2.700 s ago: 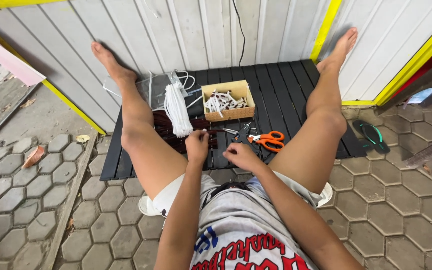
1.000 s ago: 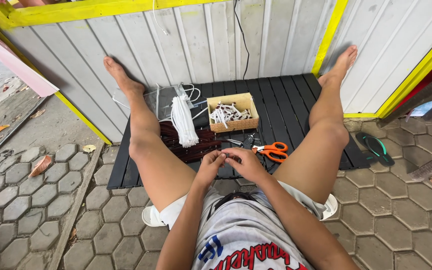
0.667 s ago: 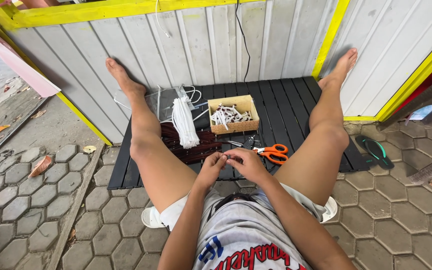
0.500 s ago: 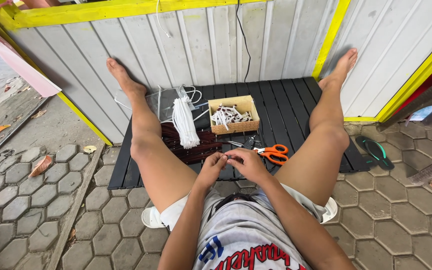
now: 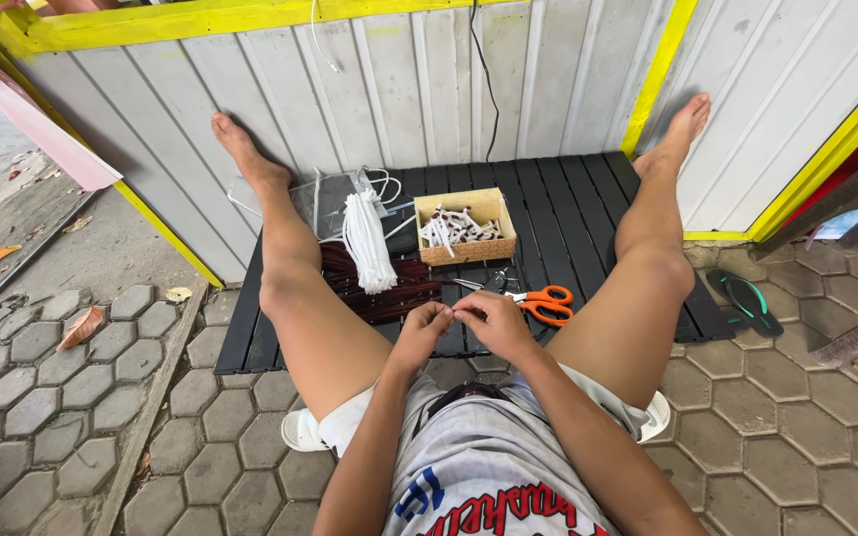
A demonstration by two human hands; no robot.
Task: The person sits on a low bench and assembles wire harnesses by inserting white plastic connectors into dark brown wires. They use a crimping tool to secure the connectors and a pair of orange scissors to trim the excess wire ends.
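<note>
1. Left hand (image 5: 421,333) and right hand (image 5: 489,320) meeting fingertip to fingertip at frame centre, between the spread legs; fingers pinched on something too small to make out, perhaps a thin cord.
2. Just above the hands: dark red cord bundle (image 5: 374,293), white cord bundle (image 5: 367,243), cardboard box (image 5: 467,226) of white pieces, all on the black slatted mat (image 5: 568,199).
3. Orange-handled scissors (image 5: 546,303) untouched, right of centre.
4. Judged: fine knotting or threading under way; next move likely needing steady pinch and tension.
</note>
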